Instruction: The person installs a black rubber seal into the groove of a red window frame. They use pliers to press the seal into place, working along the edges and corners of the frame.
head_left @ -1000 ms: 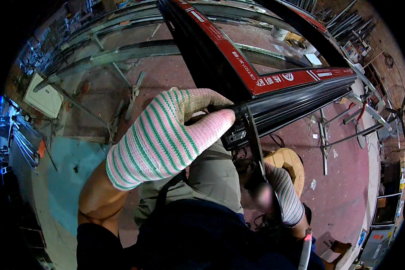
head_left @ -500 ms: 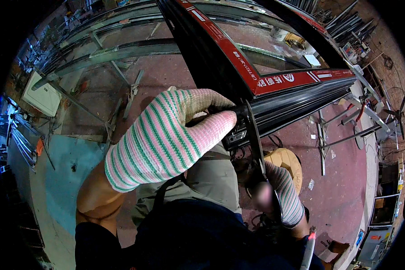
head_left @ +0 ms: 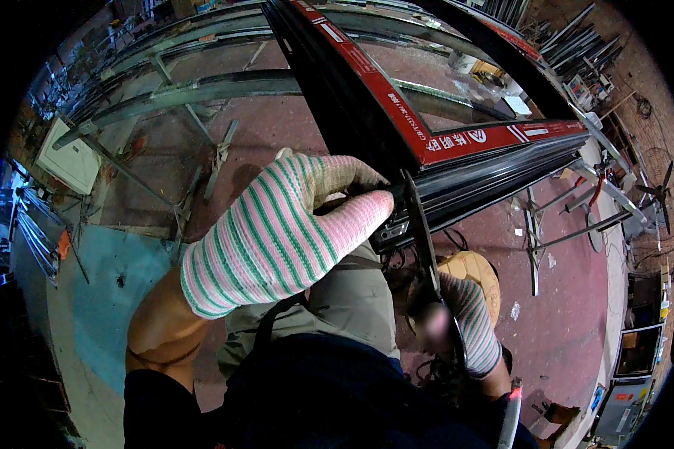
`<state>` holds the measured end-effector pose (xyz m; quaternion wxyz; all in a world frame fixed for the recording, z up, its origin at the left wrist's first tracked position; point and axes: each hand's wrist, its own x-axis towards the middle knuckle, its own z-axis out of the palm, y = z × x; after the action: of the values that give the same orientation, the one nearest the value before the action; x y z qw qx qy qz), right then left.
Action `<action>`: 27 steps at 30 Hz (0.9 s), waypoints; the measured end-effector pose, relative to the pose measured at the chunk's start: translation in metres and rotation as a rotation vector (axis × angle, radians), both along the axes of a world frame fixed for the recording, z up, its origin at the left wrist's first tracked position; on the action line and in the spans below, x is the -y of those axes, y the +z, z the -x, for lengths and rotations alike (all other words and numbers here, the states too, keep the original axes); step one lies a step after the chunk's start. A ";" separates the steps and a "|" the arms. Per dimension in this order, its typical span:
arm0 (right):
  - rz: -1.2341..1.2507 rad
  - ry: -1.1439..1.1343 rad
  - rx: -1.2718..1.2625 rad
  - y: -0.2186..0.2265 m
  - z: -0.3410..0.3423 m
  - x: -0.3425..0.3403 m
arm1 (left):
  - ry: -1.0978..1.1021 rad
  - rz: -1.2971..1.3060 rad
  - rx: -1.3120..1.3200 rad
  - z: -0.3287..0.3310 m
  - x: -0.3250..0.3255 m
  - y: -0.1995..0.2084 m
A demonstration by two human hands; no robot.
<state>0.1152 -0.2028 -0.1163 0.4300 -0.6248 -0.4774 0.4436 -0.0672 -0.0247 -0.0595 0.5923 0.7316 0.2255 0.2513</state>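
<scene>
Frame: black frame (head_left: 494, 166) with red film (head_left: 393, 108), seemingly lying across the rack (head_left: 225, 89); its near corner juts past the rack's near edge.
Left hand: gloved left hand (head_left: 266, 236), thumb and fingers nearly together, pinching the frame's near corner.
Strip: dark, slim strip (head_left: 422, 239), upper end at that corner.
Right hand: right hand (head_left: 473, 325) at the strip's lower end; finger closure hidden, cannot tell.
Handling: frame looks stiff, probably heavy, film slippery; best held by bare black sides.

gloved hands (head_left: 266, 232) 2 | black frame (head_left: 494, 170) 1 | dark flat tool (head_left: 422, 238) 1 | fan (head_left: 657, 192) 1
</scene>
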 end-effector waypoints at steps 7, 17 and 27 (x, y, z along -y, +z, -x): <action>-0.014 0.036 0.011 0.002 -0.007 0.009 | -0.007 0.108 -0.133 0.003 0.011 0.017; -0.300 -0.440 0.092 -0.079 -0.013 0.034 | 0.126 0.472 0.169 0.074 0.028 0.016; -0.616 -0.602 -0.241 -0.092 -0.076 0.044 | 1.189 -0.034 -0.104 0.374 -0.037 -0.071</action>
<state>0.1915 -0.2469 -0.2085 0.7585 -0.5226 -0.3307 0.2055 -0.4417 0.0123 -0.1304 0.3266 0.5004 0.6210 0.5073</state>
